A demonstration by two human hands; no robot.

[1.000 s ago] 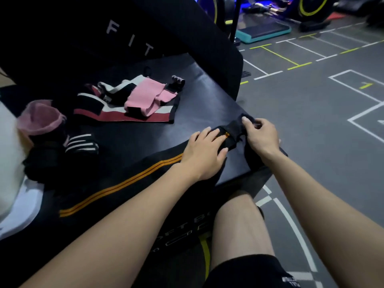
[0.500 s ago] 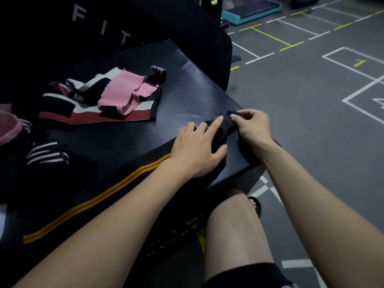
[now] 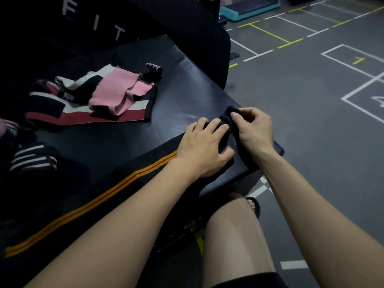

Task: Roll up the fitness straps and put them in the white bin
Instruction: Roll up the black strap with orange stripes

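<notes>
On the black padded bench (image 3: 187, 84) lies the long black strap (image 3: 116, 190), orange-striped; left hand (image 3: 204, 146) presses it flat, fingers straight, while right hand (image 3: 252, 127) pinches its rolled end at the corner. Slack tension would likely loosen the roll.

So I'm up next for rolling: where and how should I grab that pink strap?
Take the pink strap by its loose, folded near end, from above. It lies slack over the red, white and black strap, so a low approach would likely snag both.
</notes>
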